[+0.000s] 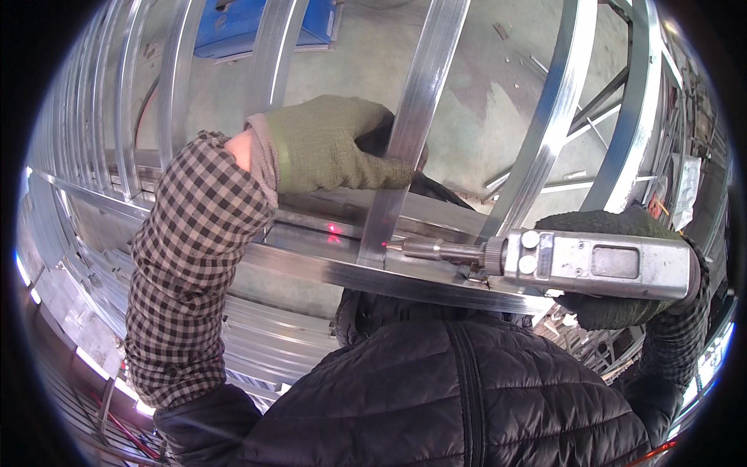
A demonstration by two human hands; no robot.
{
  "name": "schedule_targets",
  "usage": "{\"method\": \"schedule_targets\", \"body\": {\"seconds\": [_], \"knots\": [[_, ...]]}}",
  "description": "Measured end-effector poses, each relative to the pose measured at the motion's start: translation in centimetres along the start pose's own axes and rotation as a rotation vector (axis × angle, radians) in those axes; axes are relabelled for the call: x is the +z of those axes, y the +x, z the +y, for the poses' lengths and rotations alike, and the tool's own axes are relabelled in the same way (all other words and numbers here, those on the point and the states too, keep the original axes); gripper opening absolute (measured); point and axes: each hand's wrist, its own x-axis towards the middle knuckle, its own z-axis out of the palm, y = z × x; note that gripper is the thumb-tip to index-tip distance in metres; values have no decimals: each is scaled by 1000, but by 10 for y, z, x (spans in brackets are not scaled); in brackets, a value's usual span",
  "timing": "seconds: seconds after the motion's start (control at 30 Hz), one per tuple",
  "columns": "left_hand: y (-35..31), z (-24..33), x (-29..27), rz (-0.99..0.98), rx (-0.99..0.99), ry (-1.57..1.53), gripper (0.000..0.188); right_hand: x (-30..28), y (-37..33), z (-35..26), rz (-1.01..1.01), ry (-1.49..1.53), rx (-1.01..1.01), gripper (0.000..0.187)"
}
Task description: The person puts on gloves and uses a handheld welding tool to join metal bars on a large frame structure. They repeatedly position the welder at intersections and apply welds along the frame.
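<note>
L grip point(334, 145) closed round bar point(426, 78); R grip point(603, 222) wrapped on metal tool point(572, 261), tip at bar's near end. Bars in place on rail point(327, 272); joints done/left: can't tell.

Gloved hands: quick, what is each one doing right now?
Left hand: closed around a metal bar.
Right hand: closed around a silver handheld tool pointed toward that bar.

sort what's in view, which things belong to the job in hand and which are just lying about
In use:
metal bar, gripped by the left hand
silver laser torch, held in the right hand, pointing at the bar's lower end
metal rail at that end

Apparently lying about:
blue object
small scrap piece
</note>
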Motion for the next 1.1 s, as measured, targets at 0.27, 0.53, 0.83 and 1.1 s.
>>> {"method": "schedule_targets", "body": {"seconds": [0.27,0.53,0.83,1.1], "knots": [[-7,14,-4,29,-46,240,67,4,26,5,-81,-1,-67,53],[-2,24,-5,-11,-91,432,73,5,39,8,-97,16,-107,54],[-2,32,-6,-24,-140,464,76,10,46,9,-129,27,-132,51],[-2,45,-6,-60,-244,454,67,18,46,8,-131,32,-130,52]]}}
